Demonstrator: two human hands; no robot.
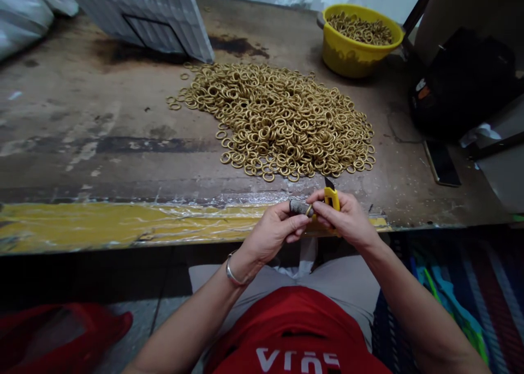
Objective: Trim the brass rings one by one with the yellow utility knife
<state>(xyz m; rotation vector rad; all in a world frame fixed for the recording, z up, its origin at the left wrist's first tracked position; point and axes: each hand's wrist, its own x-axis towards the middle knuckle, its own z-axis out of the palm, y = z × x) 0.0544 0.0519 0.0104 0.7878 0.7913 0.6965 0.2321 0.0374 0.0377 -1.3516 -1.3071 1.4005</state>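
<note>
Just past the table's front edge, my two hands meet over one small gold-coloured ring (pixel 309 210). My left hand (pixel 282 224) pinches the ring; a dark grey wrapping (pixel 298 207) covers one of its fingers. In my right hand (pixel 344 218) is a yellow box cutter (pixel 332 197), its dark blade pointing up and away from me. The thumb and a fingertip of that same hand also touch the ring. Beyond my hands a wide heap of gold-coloured rings (pixel 286 123) lies on the table.
A yellow basin (pixel 352 57) holding more rings stands at the back right. On the right lie a phone (pixel 442 164) and a black bag (pixel 462 84). A grey ribbed panel (pixel 143 13) leans at the back left. Yellow plastic-covered edging (pixel 102 226) runs along the wooden table's (pixel 61 117) front.
</note>
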